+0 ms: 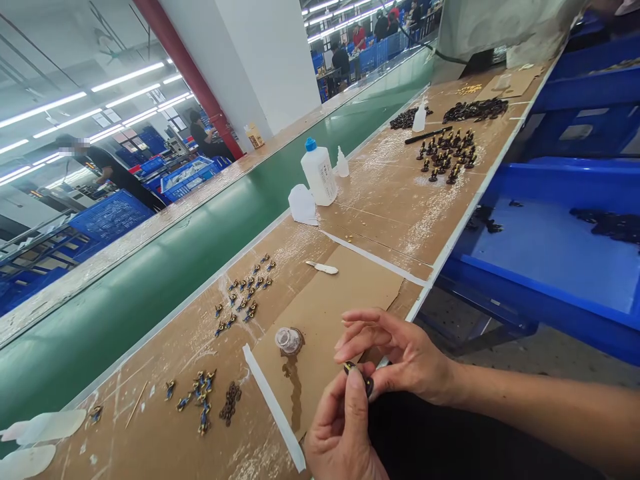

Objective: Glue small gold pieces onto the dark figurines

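Note:
My left hand [345, 430] is closed, pinching a small dark figurine part [369, 385] with yellow bits between thumb and fingers. Close by, my right hand [407, 353] has its fingers stretched and apart, its thumb at the edge of the part. Much of the part is hidden by my fingers. Beneath and beyond them lies a cardboard sheet [357, 287] with a small clear cup [289, 340] on it, beside a wet brown stain. A white-handled knife [326, 268] lies farther up the sheet.
Blue-and-yellow figurines [201, 393] and small dark discs [231, 403] lie at left. A blue-capped white bottle [319, 173] stands near the green conveyor belt [200, 240]. Dark assembled figurines [450, 157] stand farther up the table. Blue bins [550, 247] are at right; people work behind.

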The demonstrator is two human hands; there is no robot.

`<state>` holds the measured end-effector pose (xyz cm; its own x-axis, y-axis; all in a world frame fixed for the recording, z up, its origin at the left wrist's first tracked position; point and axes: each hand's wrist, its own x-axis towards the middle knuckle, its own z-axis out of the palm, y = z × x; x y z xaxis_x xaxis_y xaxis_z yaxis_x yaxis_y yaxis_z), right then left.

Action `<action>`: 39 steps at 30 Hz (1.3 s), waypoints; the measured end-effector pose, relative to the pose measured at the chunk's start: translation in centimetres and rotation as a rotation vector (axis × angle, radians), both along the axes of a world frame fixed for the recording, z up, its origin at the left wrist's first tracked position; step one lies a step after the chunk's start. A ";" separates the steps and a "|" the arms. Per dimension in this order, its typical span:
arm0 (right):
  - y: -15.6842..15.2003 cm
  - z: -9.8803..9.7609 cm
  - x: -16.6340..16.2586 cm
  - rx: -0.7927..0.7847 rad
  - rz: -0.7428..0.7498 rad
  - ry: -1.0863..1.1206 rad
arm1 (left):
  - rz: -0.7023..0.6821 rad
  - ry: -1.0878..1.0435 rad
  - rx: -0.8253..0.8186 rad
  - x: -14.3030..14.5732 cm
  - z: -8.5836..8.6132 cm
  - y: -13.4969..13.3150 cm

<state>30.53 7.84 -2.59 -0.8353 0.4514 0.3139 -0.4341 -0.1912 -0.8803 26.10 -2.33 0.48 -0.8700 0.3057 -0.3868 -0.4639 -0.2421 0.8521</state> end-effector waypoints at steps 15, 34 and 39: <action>-0.1 -0.9 0.4 0.041 0.047 0.019 | -0.039 0.068 -0.045 0.4 0.4 0.0; -0.2 -0.1 0.2 0.052 0.032 0.071 | -0.108 0.037 0.005 -0.5 -0.8 -0.8; -0.2 0.1 0.4 0.024 0.023 0.048 | -0.104 0.071 0.028 -0.5 -1.0 -0.8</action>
